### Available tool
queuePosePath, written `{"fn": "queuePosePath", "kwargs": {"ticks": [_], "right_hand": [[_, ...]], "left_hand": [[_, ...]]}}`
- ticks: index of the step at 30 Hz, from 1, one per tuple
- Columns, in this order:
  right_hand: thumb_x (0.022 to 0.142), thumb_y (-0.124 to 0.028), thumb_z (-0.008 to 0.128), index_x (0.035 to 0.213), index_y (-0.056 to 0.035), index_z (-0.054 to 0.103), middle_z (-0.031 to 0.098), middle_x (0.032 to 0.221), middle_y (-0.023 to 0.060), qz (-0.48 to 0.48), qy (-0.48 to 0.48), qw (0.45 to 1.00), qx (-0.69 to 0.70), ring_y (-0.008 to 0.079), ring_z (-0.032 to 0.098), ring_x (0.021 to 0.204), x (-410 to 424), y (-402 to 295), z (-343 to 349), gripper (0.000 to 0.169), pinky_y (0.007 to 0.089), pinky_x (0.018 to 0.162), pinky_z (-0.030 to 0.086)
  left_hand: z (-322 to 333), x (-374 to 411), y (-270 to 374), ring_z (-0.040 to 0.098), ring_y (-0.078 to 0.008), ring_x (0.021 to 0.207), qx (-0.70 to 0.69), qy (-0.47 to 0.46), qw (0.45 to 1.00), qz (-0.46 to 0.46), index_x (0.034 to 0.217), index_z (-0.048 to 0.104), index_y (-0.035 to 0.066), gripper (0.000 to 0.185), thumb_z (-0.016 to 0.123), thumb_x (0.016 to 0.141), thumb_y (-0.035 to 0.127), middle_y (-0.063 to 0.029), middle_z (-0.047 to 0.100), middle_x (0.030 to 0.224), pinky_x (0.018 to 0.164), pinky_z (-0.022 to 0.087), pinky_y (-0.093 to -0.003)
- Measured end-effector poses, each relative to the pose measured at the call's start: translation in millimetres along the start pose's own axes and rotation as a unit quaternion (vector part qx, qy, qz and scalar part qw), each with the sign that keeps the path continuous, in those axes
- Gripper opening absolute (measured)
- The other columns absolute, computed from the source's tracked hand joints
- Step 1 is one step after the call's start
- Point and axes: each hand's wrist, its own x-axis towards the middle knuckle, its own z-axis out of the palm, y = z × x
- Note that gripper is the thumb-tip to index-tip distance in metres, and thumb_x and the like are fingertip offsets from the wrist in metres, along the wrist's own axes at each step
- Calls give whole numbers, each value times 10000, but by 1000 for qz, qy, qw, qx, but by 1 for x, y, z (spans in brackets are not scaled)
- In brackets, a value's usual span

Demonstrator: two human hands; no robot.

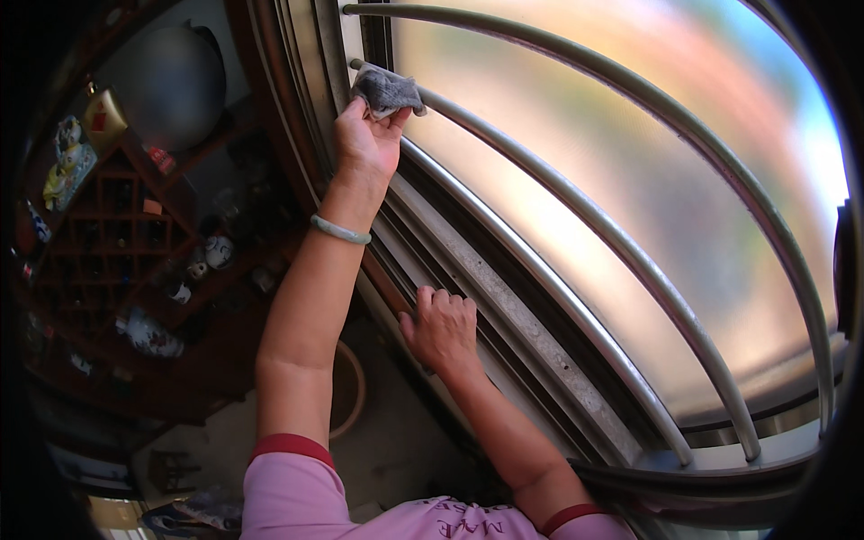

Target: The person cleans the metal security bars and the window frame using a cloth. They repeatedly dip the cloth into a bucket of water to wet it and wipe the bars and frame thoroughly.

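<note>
My left hand (370, 138), with a pale green bangle (341, 230) below the wrist, is raised and pinches a grey cloth (386, 91). The cloth is wrapped over the middle metal bar (580, 209) of a window guard, close to the bar's far left end. Lower down, my right hand (445, 327) rests on the inner edge of the window frame (398, 287), its fingers curled over the frame. What its palm covers is hidden.
More metal bars, an upper (648, 88) and a lower (540, 277), run beside a frosted pane (580, 135). The sill track (499, 283) looks speckled. At left stands a dark wooden display shelf (115, 229) with porcelain vases (154, 334) and ornaments. A round basin-like rim (358, 385) and a small stool (172, 470) are below.
</note>
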Motion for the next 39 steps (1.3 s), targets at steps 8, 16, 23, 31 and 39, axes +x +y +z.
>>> {"fn": "queuePosePath", "kwargs": {"ticks": [8,16,23,31,39], "right_hand": [[783,-359,679,898,-53,540,600,777,131,4,-6,1000,-4,302,606,734,-1,0,1,356,419,682,418],[781,-370,667,853,-57,540,605,744,136,-9,22,1000,-18,317,616,706,-4,2,7,345,437,673,424],[797,-374,657,843,-80,552,612,759,117,-25,48,998,-41,293,623,732,-6,3,19,315,423,690,413],[836,-421,616,911,-62,603,669,846,144,-37,5,997,-61,310,669,810,-7,15,14,367,436,757,468],[863,-456,584,945,-53,602,682,887,159,-42,5,994,-103,321,675,859,-6,9,19,412,460,798,472]], "left_hand": [[-34,-73,2,600,-255,1063,46,-93,994,-23,1215,534,40,319,354,1031,228,-124,623,1164,959,474,-431],[-96,-155,14,558,-227,1129,115,48,990,-64,1282,506,113,309,363,1047,252,-79,580,1241,972,442,-416],[-132,-233,31,549,-236,1169,132,123,980,-84,1283,497,97,292,366,1041,195,-94,574,1243,1019,426,-442],[-200,-333,56,637,-257,1040,250,101,960,-72,1253,512,34,290,415,1026,186,-103,618,1148,954,483,-426],[-388,-510,-30,588,-134,808,429,331,795,-275,972,516,115,43,539,959,149,-12,609,895,691,491,-327]]}}
